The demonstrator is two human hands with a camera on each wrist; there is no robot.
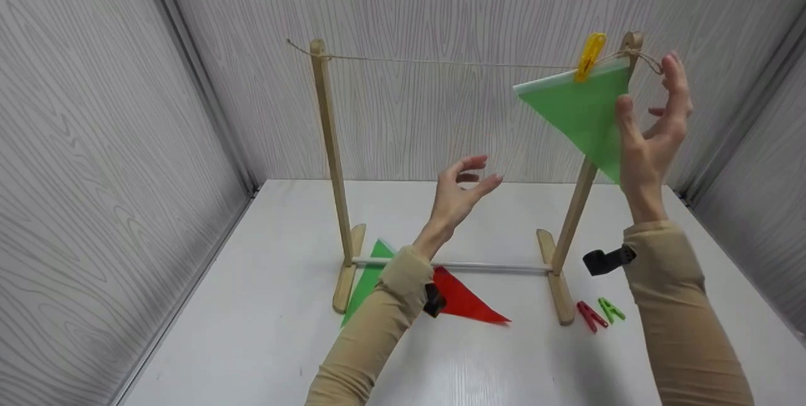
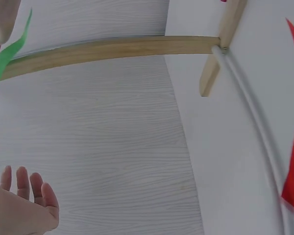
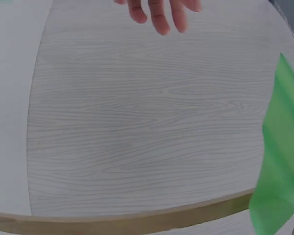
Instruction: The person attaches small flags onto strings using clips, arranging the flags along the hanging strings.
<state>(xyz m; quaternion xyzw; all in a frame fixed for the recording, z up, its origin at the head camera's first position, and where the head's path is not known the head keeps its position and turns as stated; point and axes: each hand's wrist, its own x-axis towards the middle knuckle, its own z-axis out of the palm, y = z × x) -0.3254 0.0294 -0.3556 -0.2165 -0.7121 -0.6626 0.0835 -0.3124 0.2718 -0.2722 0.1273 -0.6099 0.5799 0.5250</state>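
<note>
A green pennant (image 1: 582, 107) with a white top edge hangs tilted from the string (image 1: 466, 64), pinned by a yellow clothespin (image 1: 590, 56) close to the right wooden post (image 1: 576, 211). My right hand (image 1: 652, 141) is up beside that post, thumb and fingers spread apart, the thumb overlapping the pennant's right edge and the fingertips right at the string's loose loop. Lower down, in the middle of the frame, my left hand (image 1: 454, 197) hovers with relaxed fingers, holding nothing. In the right wrist view the pennant (image 3: 279, 152) droops with soft folds.
Behind my left forearm, a second green pennant (image 1: 365, 280) and a red pennant (image 1: 469, 302) lie on the white table (image 1: 264, 343). Red (image 1: 592, 316) and light green (image 1: 611, 310) clothespins lie by the stand's right foot. The left post (image 1: 330, 154) and a white crossbar (image 1: 491, 265) complete the stand.
</note>
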